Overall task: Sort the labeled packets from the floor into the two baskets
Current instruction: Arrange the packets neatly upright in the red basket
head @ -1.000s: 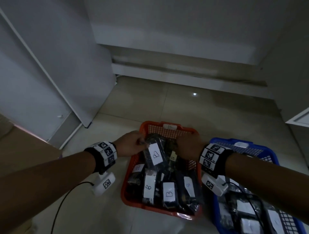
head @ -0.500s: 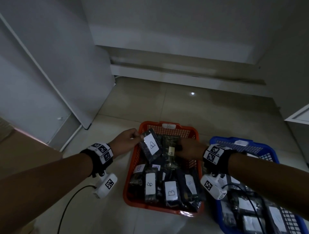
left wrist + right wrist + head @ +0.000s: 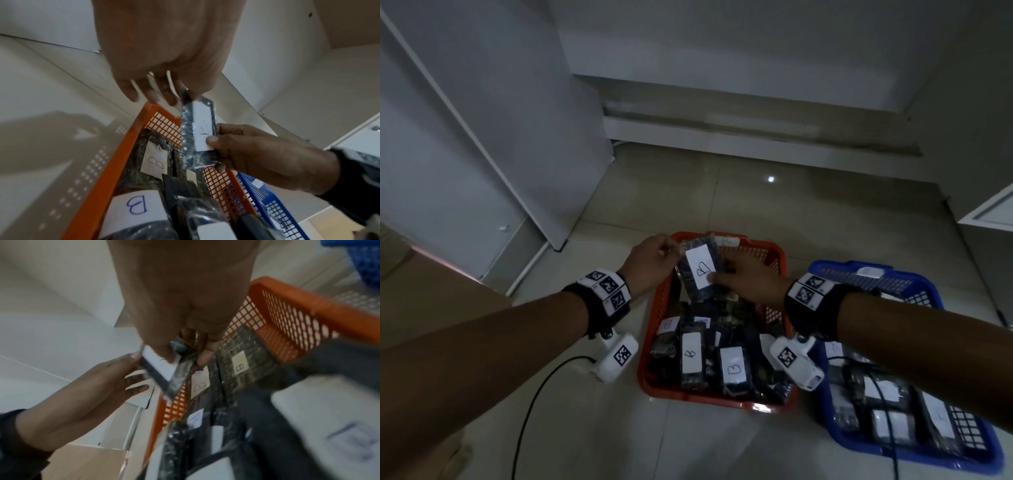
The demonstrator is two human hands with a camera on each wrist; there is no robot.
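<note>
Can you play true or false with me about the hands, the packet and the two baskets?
1. Both hands hold one packet. True: the left hand pinches its top and the right hand grips its lower side.
2. The held packet's label says A. False: it reads B.
3. The packet is above the blue basket. False: it is above the orange basket.
4. Packets in the orange basket show B labels. True.
5. The blue basket is empty. False: it holds labeled packets too.
</note>
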